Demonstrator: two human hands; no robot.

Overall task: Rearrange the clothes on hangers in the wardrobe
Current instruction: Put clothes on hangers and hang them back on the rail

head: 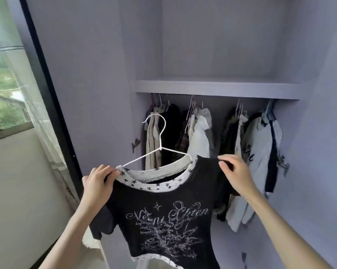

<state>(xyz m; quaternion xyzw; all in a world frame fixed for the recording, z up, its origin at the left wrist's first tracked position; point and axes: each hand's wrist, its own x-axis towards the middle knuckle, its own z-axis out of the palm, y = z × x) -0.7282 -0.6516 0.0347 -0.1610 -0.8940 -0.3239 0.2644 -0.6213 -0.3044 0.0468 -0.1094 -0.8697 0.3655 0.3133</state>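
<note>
**Hanger hook points up and away, toward the rail under the shelf**

Shirt and hanger are held out in front of the open wardrobe, below and short of the hanging rail. The black printed T-shirt hangs on a white wire hanger whose long axis runs left to right across the view, tilted so that its left end sits lower and nearer the person. The hook rises from the middle of the hanger and curls over to the left, standing in front of the leftmost group of hanging clothes.

The left hand grips the left shoulder of the shirt, fingers curled over the star-print neckline and the hanger arm beneath it. The right hand pinches the black fabric at the right shoulder, where the hanger's other end is hidden under the cloth.

The rail itself is hidden behind the front edge of the shelf; only the hooks of the other hangers show below that edge, in four clusters with gaps between them. The hook lies up and forward of both hands, roughly level with the garments' shoulders rather than their hooks. In my judgement the move ahead calls for lifting the hanger and carrying it inward; the gap just right of the leftmost cluster is nearest.
</note>
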